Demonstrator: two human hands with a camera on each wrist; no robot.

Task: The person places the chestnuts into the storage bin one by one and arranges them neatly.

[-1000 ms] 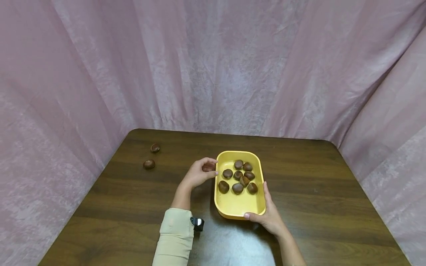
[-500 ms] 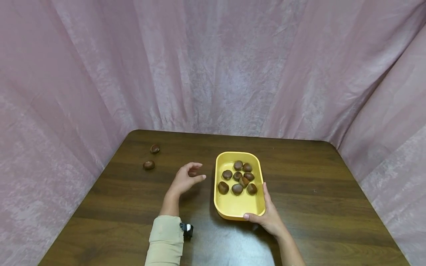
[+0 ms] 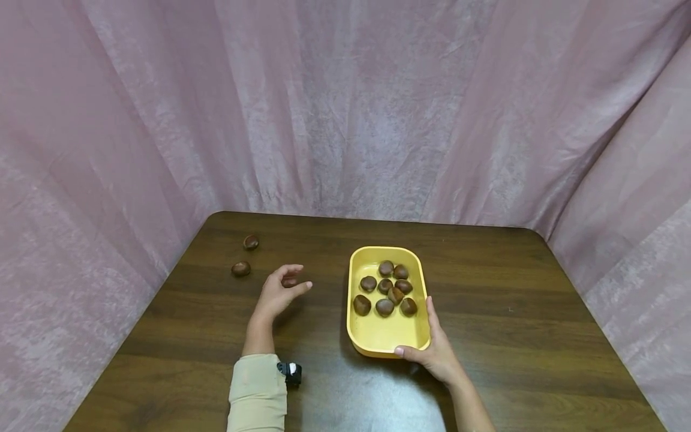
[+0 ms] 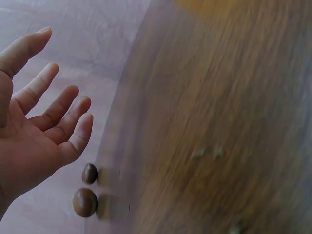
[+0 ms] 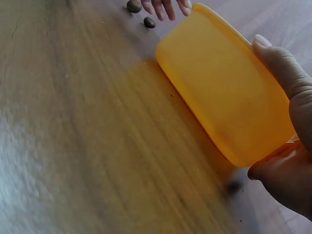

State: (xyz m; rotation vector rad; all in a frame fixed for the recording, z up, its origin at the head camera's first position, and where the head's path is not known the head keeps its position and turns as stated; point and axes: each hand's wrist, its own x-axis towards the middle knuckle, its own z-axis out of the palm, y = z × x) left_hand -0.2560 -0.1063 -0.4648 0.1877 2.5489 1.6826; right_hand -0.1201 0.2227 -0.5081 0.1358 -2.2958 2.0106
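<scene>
A yellow plastic container (image 3: 384, 333) holds several brown chestnuts (image 3: 385, 308) grouped in its middle and far half. My right hand (image 3: 441, 357) grips its near right corner, the thumb over the rim. Seen from the right wrist, the container's outer wall (image 5: 219, 92) is between that hand's thumb and fingers. Left of the container, my left hand (image 3: 275, 297) is over the table with fingers loosely bent and nothing in them. Two chestnuts lie on the table beyond it, the nearer chestnut (image 3: 240, 269) and the farther chestnut (image 3: 251, 242); in the left wrist view both chestnuts (image 4: 85, 202) are below the fingers.
The dark wooden table (image 3: 518, 336) has rounded far corners. Pink curtains (image 3: 378, 120) hang behind it and along both sides. A black wrist device (image 3: 290, 373) sits at the left sleeve (image 3: 258, 390).
My left hand has come away from the container's left rim and moved left, toward the two loose chestnuts. My right hand and the container have hardly moved.
</scene>
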